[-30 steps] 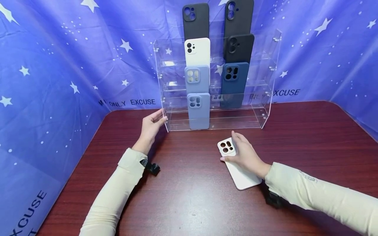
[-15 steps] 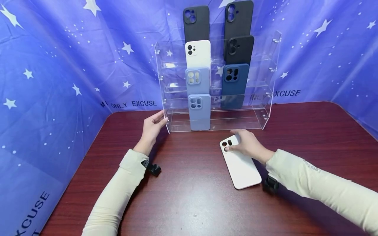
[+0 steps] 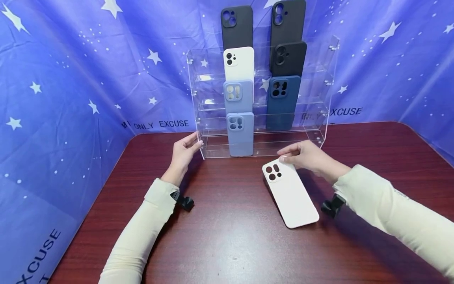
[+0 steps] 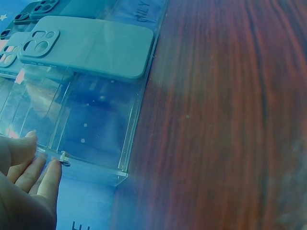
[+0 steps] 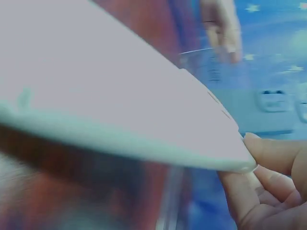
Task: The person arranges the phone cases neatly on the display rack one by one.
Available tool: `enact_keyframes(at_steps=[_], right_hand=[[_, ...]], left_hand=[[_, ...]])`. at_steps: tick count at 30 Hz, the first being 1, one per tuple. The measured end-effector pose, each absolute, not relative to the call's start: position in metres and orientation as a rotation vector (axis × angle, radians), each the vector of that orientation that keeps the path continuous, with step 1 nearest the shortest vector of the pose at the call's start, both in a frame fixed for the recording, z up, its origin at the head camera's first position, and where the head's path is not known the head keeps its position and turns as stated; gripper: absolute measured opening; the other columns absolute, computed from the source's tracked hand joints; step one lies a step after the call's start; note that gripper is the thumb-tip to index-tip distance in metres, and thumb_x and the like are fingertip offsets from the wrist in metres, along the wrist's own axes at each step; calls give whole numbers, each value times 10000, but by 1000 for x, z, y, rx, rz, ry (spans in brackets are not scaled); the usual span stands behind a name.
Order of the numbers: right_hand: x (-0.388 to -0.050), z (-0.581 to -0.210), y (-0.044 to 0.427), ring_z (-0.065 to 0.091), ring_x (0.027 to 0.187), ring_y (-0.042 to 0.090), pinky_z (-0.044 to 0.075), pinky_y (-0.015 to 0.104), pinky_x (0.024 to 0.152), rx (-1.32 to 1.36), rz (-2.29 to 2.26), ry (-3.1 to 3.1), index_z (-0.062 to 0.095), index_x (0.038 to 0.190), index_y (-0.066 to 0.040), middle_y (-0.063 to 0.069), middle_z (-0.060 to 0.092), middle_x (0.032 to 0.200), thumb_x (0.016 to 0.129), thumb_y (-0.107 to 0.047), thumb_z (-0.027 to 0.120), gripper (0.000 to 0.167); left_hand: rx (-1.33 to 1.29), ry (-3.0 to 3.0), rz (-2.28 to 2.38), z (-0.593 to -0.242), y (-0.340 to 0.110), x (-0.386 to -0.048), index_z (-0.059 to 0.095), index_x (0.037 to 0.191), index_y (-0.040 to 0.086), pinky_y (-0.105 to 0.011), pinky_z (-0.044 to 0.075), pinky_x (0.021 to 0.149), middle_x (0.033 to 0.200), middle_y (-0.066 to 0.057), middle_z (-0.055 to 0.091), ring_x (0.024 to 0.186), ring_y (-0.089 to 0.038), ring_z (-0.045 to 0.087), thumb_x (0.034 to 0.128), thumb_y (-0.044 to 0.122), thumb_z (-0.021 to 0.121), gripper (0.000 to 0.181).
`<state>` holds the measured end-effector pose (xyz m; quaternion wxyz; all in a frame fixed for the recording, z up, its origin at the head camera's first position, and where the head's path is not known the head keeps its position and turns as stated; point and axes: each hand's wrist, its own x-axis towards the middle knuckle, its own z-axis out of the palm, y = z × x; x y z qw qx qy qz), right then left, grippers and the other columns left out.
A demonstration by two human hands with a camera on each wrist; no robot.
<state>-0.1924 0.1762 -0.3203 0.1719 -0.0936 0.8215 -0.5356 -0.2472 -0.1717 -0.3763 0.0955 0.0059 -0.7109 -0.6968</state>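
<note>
A white phone case (image 3: 292,195) with camera cutouts slants over the table, its top end raised. My right hand (image 3: 308,157) pinches its top right corner between thumb and fingers, as the right wrist view also shows with the case (image 5: 120,86) in close-up. My left hand (image 3: 182,156) holds the lower left side panel of a clear acrylic display rack (image 3: 213,152). In the left wrist view, the thumb and fingers of that hand (image 4: 31,177) lie at the panel's edge. A light blue phone case (image 3: 241,136) stands in the rack's lowest tier.
Behind it, another light blue case (image 3: 238,94), a white case (image 3: 239,63) and a black case (image 3: 237,27) rise in one column. To the right stand a dark blue case (image 3: 283,104) and two black ones. A starry blue curtain (image 3: 88,71) backs the brown table (image 3: 198,236).
My right hand has slid from the middle of the white case up to its top right corner, and the case's top end now tilts up. My left hand stays on the rack.
</note>
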Motion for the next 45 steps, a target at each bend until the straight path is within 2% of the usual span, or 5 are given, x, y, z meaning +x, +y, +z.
enact_keyframes(at_steps=[7, 12, 24, 33, 45], right_hand=[[-199, -276, 184, 637, 718, 59, 568, 257, 659, -317, -1635, 2463, 531, 1273, 62, -54, 677, 884, 902, -147, 642, 441], [-209, -253, 191, 621, 718, 58, 525, 182, 615, -367, -1938, 2545, 644, 1189, -62, -82, 701, 868, 877, -170, 678, 332], [-246, -247, 187, 659, 752, 121, 532, 161, 625, -623, -2795, 1996, 700, 1001, 34, 70, 715, 865, 793, 84, 686, 214], [-263, -266, 185, 642, 791, 91, 504, 137, 674, -605, -2731, 2152, 706, 1017, -8, 19, 714, 878, 824, 92, 647, 225], [-262, -295, 186, 635, 839, 50, 491, 119, 712, -542, -2316, 2546, 669, 1110, -14, -80, 699, 909, 865, -73, 669, 252]], left_hand=[[14, -2102, -2085, -374, -172, -249, 550, 1267, -47, -176, 505, 850, 1249, -221, 567, 1131, -283, 579, 846, -87, 621, 429], [13, -2075, -2126, -372, -171, -248, 535, 1275, -60, -190, 517, 838, 1254, -235, 559, 1166, -349, 540, 850, -94, 613, 434], [-4, -2068, -2121, -375, -171, -248, 531, 1275, -66, -179, 513, 839, 1257, -237, 553, 1189, -386, 509, 851, -100, 607, 432], [-3, -2082, -2097, -375, -171, -247, 548, 1259, -63, -162, 506, 835, 1227, -253, 566, 1150, -346, 554, 841, -91, 628, 426], [-29, -2077, -2093, -379, -173, -250, 549, 1256, -69, -138, 503, 810, 1223, -251, 571, 1148, -354, 555, 845, -105, 612, 418]])
